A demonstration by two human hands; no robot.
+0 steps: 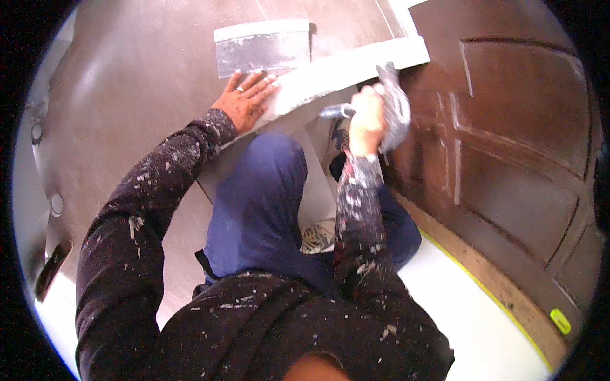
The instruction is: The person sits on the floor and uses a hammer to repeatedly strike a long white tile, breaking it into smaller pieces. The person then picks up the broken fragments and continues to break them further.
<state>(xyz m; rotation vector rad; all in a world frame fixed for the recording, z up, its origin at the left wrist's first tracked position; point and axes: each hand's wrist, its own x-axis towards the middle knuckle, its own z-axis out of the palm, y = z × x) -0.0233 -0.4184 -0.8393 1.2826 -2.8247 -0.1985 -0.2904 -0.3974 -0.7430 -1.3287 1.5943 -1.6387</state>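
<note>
My left hand (pixel 245 102) rests palm down, fingers spread, on the left part of a long white strip of board (pixel 352 59). Just beyond those fingertips lies a wide taping knife (pixel 262 52) with a pale back edge and a grey, smeared blade. My right hand (pixel 367 119) is closed around a hand tool (pixel 336 111) whose metallic end points left; blur hides its exact kind. A crumpled grey cloth-like thing (pixel 395 109), possibly a glove, hangs beside the right hand. Whether that hand holds it too, I cannot tell.
A dark brown panelled door (pixel 524 105) stands along the right side. At its foot runs a wooden strip (pixel 486 276) with a thin yellow line, and a small yellow object (pixel 560 321) is near its end. My bent knee (pixel 276 157) is close below the board.
</note>
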